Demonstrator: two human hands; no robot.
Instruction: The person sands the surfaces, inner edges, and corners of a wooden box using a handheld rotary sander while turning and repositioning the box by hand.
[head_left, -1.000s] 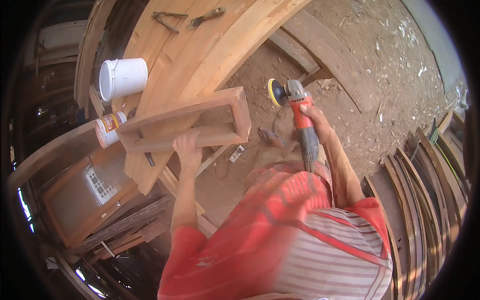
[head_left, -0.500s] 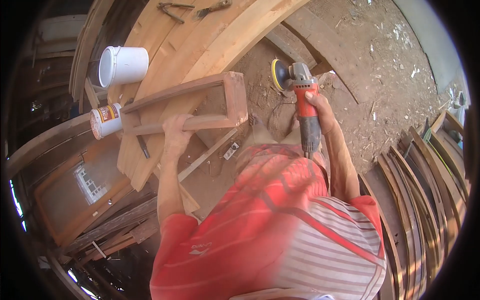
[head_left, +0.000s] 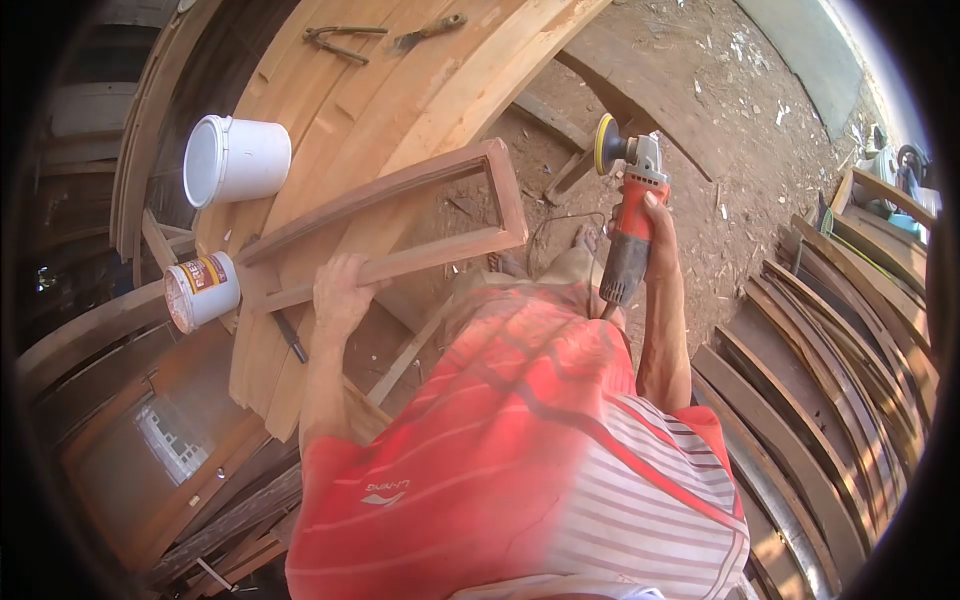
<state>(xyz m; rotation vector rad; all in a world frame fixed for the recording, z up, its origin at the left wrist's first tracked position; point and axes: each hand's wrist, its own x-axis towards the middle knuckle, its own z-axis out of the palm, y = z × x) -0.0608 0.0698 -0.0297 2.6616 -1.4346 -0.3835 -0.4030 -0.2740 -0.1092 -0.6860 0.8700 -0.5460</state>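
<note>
My left hand (head_left: 340,292) is closed round the near rail of a rectangular wooden frame (head_left: 430,252), whose left end rests by the planks of a wooden bench (head_left: 400,115). In my right hand (head_left: 661,232) is a red and black power tool (head_left: 635,215) with a round yellow-edged pad, held upright to the right of the frame, not touching it. The pad faces left. A cord runs from the tool's lower end near my body.
A white bucket (head_left: 250,160) and a smaller labelled tub (head_left: 205,290) stand at the left. Pincers (head_left: 345,42) and a scraper (head_left: 430,32) lie on the planks. Stacked boards (head_left: 800,370) line the right side. A dark-handled tool (head_left: 290,338) lies below the frame.
The frame has turned so its opening shows as a narrower rectangle, still in my left hand. My right hand and the power tool have shifted right. The camera view has also moved.
</note>
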